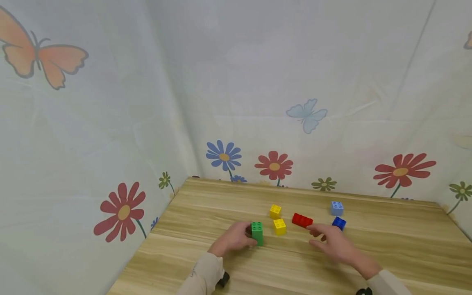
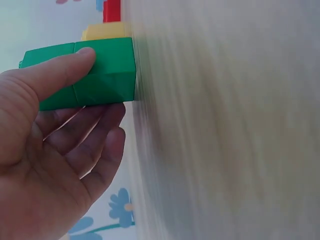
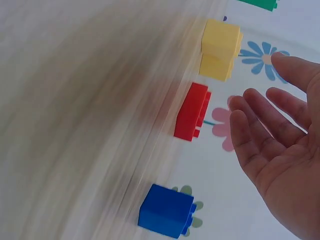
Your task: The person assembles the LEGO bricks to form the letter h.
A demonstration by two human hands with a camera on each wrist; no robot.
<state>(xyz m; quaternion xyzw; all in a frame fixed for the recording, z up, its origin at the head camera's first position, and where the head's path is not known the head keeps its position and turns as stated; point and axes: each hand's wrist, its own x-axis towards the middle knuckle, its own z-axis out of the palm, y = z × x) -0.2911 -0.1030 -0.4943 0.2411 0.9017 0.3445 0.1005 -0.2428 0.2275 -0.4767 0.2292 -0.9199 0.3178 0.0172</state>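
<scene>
Two green toy bricks (image 1: pixel 257 234), one stacked on the other, stand upright on the table. My left hand (image 1: pixel 237 236) holds this stack between thumb and fingers; in the left wrist view the thumb (image 2: pixel 75 67) lies across the green side. Over the table to the right hovers my right hand (image 1: pixel 333 244), fingers loosely bent and nothing in them. Its fingertips are nearest the long red brick (image 1: pixel 302 220), which shows apart from the hand in the right wrist view. Two yellow bricks (image 1: pixel 280 226) sit between the green stack and the red one.
Behind and right of the right hand are a dark blue brick (image 1: pixel 339 223) and a light blue brick (image 1: pixel 337 208). The wooden table (image 1: pixel 221 196) ends at a pale curtain (image 1: pixel 239 82) printed with flowers and butterflies, at the back and sides.
</scene>
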